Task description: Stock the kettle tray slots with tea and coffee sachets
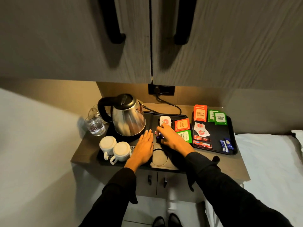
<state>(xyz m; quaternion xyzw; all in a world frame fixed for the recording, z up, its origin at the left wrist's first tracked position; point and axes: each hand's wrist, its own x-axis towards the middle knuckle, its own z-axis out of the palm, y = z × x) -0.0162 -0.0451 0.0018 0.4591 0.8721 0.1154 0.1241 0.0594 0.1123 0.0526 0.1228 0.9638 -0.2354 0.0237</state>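
The black kettle tray (157,161) lies on a small counter, with a steel kettle (127,117) at its back left. Its slots hold a white sachet with a red mark (165,120), an orange tea sachet (182,124) and a green tea sachet (186,135). My right hand (170,136) is over the slots, fingers pinched on a small dark blue sachet (159,136). My left hand (145,145) rests flat on the tray beside the kettle base, fingers extended, holding nothing.
A second black tray (232,145) on the right carries orange sachets (200,113), green sachets (219,117), white sachets (200,129), red sticks (202,143) and blue sticks (227,145). Two upturned white cups (114,149) and a glass (95,125) stand at left. Bed at right.
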